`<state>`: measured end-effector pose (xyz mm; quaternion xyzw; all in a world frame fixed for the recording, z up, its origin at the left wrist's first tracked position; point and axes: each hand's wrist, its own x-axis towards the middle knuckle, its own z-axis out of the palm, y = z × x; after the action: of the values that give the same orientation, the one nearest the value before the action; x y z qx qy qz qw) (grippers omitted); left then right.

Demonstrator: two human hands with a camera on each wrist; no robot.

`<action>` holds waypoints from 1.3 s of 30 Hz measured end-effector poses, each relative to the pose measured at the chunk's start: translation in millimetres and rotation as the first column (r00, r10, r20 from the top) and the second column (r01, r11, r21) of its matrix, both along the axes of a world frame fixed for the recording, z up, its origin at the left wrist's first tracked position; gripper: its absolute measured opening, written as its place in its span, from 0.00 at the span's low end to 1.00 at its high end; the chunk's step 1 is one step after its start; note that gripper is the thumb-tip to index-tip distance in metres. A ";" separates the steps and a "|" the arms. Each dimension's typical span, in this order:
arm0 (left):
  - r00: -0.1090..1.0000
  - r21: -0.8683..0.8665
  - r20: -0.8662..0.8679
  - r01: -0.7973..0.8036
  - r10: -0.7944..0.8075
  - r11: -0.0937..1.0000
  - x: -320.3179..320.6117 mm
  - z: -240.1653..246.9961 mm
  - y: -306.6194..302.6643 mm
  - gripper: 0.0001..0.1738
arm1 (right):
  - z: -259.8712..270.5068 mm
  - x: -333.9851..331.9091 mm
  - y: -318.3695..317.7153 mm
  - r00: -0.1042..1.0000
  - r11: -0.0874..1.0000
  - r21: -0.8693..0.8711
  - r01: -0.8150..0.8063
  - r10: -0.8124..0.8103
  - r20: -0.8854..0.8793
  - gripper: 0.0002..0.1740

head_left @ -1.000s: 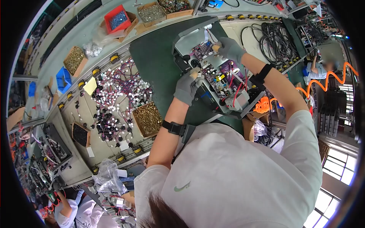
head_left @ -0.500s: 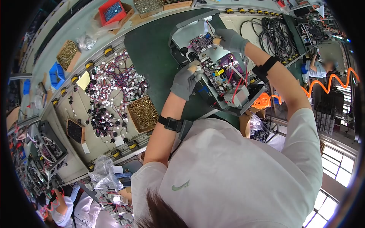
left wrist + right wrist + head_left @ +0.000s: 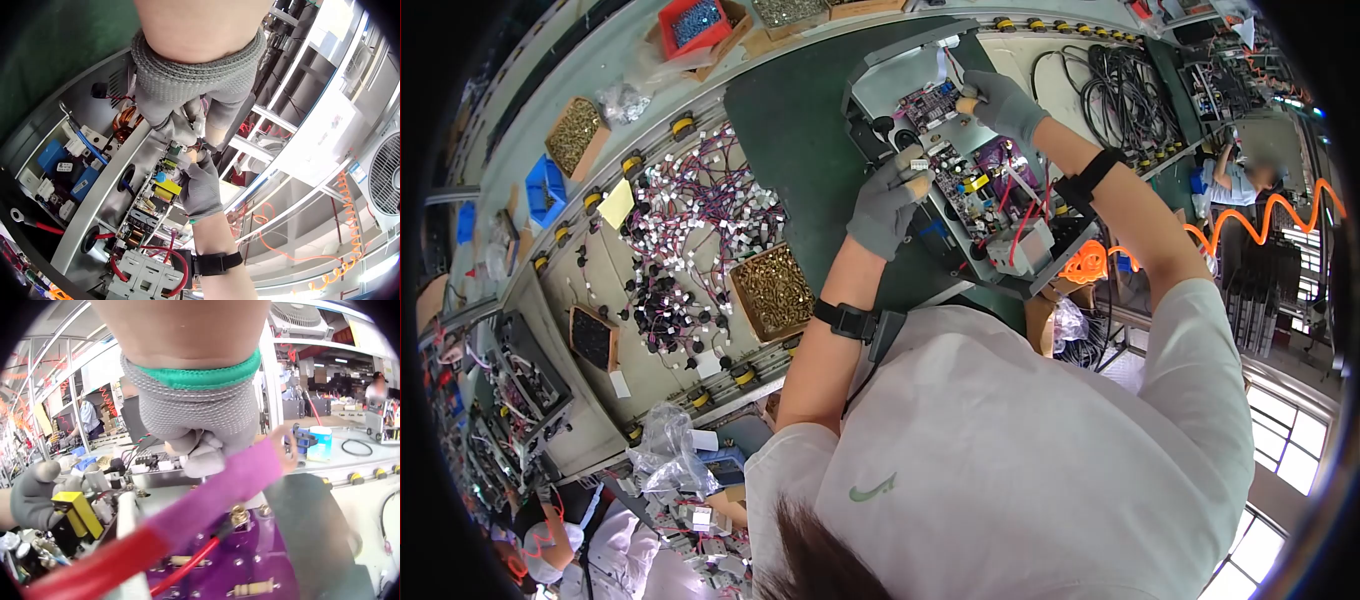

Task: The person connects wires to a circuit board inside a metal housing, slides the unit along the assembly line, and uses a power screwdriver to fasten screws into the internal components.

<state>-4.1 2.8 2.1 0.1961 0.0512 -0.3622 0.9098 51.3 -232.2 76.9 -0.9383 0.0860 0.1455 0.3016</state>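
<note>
A grey metal housing (image 3: 880, 90) with electronics lies on the green work mat (image 3: 790, 150). My left hand (image 3: 885, 205), in a grey glove with bare fingertips, pinches a small white connector (image 3: 919, 165) over the housing's left side. My right hand (image 3: 1005, 105), gloved alike, has its fingers bent at the right edge of a small circuit board (image 3: 930, 105); I cannot tell whether they grip it. A purple board (image 3: 250, 562) and a yellow transformer (image 3: 78, 512) sit in the housing. In the right wrist view a blurred red and purple strip (image 3: 206, 500) crosses in front.
Left of the mat lie a heap of wire harnesses (image 3: 690, 200) and a box of brass fasteners (image 3: 772, 290). Coiled black cables (image 3: 1115, 100) lie at the right. Boxes of screws (image 3: 578, 138), a red bin (image 3: 690, 25) and a blue bin (image 3: 545, 190) line the far side.
The left hand's fingers have shifted, and the white connector now shows more clearly between them. The right hand stays at the small board. The whole scene has shifted slightly as the head moved.
</note>
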 end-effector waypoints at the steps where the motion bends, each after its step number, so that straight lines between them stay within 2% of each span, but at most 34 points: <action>1: 0.999 0.094 0.039 -0.007 0.003 0.996 -0.9 5.7 0.8 0.21 | -0.8 -0.9 0.2 1.000 1.000 0.003 -0.004 0.004 0.021 0.10; 2: 0.997 0.186 0.080 -0.016 0.001 0.982 -1.0 10.4 0.7 0.21 | -1.2 -1.9 0.1 0.999 1.000 0.006 -0.007 0.006 0.043 0.10; 3: 0.996 0.185 0.089 -0.015 -0.001 0.983 0.3 11.4 -0.5 0.21 | -2.5 -2.6 0.6 0.999 1.000 0.005 -0.004 0.004 0.053 0.10; 4: 0.966 0.418 0.244 -0.027 -0.083 0.908 1.9 11.7 -1.8 0.21 | -3.9 -2.7 2.0 0.978 0.991 -0.086 -0.104 0.118 0.171 0.09; 5: 0.908 0.621 0.369 -0.083 -0.197 0.779 3.8 12.0 -2.6 0.21 | -4.0 -1.8 2.5 0.931 0.964 -0.188 -0.188 0.236 0.277 0.09; 7: 0.858 0.655 0.456 -0.144 -0.236 0.742 7.6 12.6 -5.9 0.20 | 4.7 -2.6 6.0 0.921 0.962 -0.156 -0.223 0.260 0.290 0.09; 9: 0.796 0.680 0.535 -0.208 -0.282 0.703 13.9 14.3 -9.9 0.18 | 13.4 -8.8 11.2 0.849 0.913 -0.179 -0.365 0.406 0.337 0.08; 10: 0.643 0.672 0.710 -0.496 -0.287 0.550 17.1 15.3 -12.1 0.16 | 19.7 -12.7 11.9 0.854 0.889 -0.211 -0.406 0.452 0.257 0.10; 11: 0.450 0.556 0.827 -0.742 -0.337 0.375 19.5 15.8 -14.0 0.13 | 25.6 -19.7 12.8 0.855 0.893 -0.212 -0.397 0.443 0.268 0.10; 12: 0.439 0.550 0.830 -0.743 -0.343 0.380 22.2 13.1 -16.2 0.13 | 32.6 -28.5 14.6 0.832 0.820 -0.360 -0.444 0.527 0.172 0.11; 13: 0.342 0.481 0.851 -0.812 -0.399 0.330 26.5 10.3 -19.1 0.11 | 40.3 -36.4 16.9 0.806 0.720 -0.493 -0.489 0.589 0.062 0.12; 14: 0.243 0.400 0.856 -0.871 -0.456 0.285 30.9 7.3 -22.2 0.08 | 49.3 -43.0 19.9 0.812 0.668 -0.532 -0.519 0.579 -0.065 0.17; 15: 0.230 0.392 0.857 -0.872 -0.460 0.294 34.6 8.1 -24.3 0.08 | 46.6 -48.2 18.3 0.820 0.675 -0.536 -0.507 0.570 -0.056 0.17; 17: 0.528 0.617 0.784 -0.723 -0.326 0.312 43.3 8.8 -27.4 0.14 | 35.6 -58.0 11.8 0.795 0.577 -0.641 -0.506 0.601 -0.086 0.21; 18: 0.694 0.717 0.686 -0.591 -0.220 0.370 51.2 9.6 -30.1 0.14 | 36.7 -59.6 9.6 0.781 0.558 -0.624 -0.547 0.609 -0.141 0.25; 19: 0.686 0.715 0.689 -0.588 -0.233 0.378 51.3 9.9 -36.2 0.14 | 38.2 -63.0 7.4 0.792 0.569 -0.625 -0.534 0.595 -0.135 0.25; 21: 0.843 0.800 0.537 -0.504 -0.013 0.326 50.7 13.4 -48.7 0.14 | 42.1 -70.8 5.1 0.832 0.707 -0.523 -0.476 0.555 -0.006 0.29; 22: 0.860 0.810 0.510 -0.489 0.022 0.323 52.9 12.2 -51.8 0.14 | 54.5 -74.9 8.0 0.854 0.739 -0.492 -0.460 0.520 -0.018 0.31; 23: 0.862 0.814 0.507 -0.480 0.003 0.327 53.6 9.8 -51.4 0.14 | 66.4 -79.9 9.8 0.864 0.751 -0.486 -0.448 0.504 -0.017 0.31; 25: 0.732 0.696 0.677 -0.602 -0.078 0.390 56.5 7.9 -44.1 0.14 | 84.7 -93.9 10.7 0.900 0.776 -0.488 -0.401 0.433 -0.052 0.29; 26: 0.633 0.698 0.716 -0.648 -0.294 0.304 61.0 7.8 -36.3 0.15 | 88.0 -105.4 8.3 0.916 0.831 -0.443 -0.336 0.398 0.052 0.30; 27: 0.577 0.743 0.656 -0.607 -0.486 0.282 58.0 34.3 -28.6 0.15 | 84.8 -115.4 4.7 0.924 0.842 -0.432 -0.324 0.379 0.046 0.30; 28: 0.495 0.716 0.667 -0.631 -0.557 0.298 62.1 30.9 -26.7 0.13 | 81.4 -124.9 1.3 0.928 0.875 -0.395 -0.279 0.352 0.124 0.28; 29: 0.406 0.689 0.670 -0.652 -0.622 0.316 68.2 27.7 -23.5 0.12 | 77.6 -133.7 -1.2 0.926 0.905 -0.354 -0.235 0.319 0.202 0.25; 30: 0.159 0.552 0.661 -0.765 -0.733 0.331 73.8 32.0 -19.1 0.12 | 69.7 -141.0 -2.7 0.917 0.936 -0.296 -0.191 0.278 0.287 0.21; 33: 0.088 0.577 0.580 -0.746 -0.810 0.332 77.9 44.4 -20.9 0.13 | 59.1 -159.1 -1.3 0.928 0.967 -0.246 -0.067 0.151 0.341 0.17; 34: 0.203 0.629 0.707 -0.617 -0.677 0.472 83.7 26.8 -22.9 0.12 | 52.3 -162.9 -0.4 0.928 0.970 -0.235 -0.056 0.137 0.345 0.17; 35: 0.193 0.631 0.701 -0.616 -0.686 0.472 84.7 20.6 -21.3 0.12 | 43.9 -165.9 0.0 0.920 0.974 -0.223 -0.028 0.113 0.375 0.15; 37: 0.461 0.770 0.637 -0.419 -0.619 0.480 73.3 41.6 -20.0 0.14 | 39.5 -167.6 -0.3 0.909 0.979 -0.202 0.009 0.077 0.411 0.14; 38: 0.453 0.775 0.630 -0.418 -0.630 0.474 68.8 40.4 -17.3 0.14 | 42.1 -167.1 0.9 0.917 0.983 -0.182 0.003 0.071 0.393 0.14; 39: 0.503 0.765 0.644 -0.425 -0.576 0.484 65.3 36.1 -14.5 0.14 | 43.6 -166.4 1.1 0.923 0.986 -0.164 -0.003 0.066 0.379 0.14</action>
<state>61.2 -11.8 38.2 0.7798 -0.2425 -0.1809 0.5480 -115.1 -231.0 120.5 -0.9712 0.0204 -0.0427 0.2333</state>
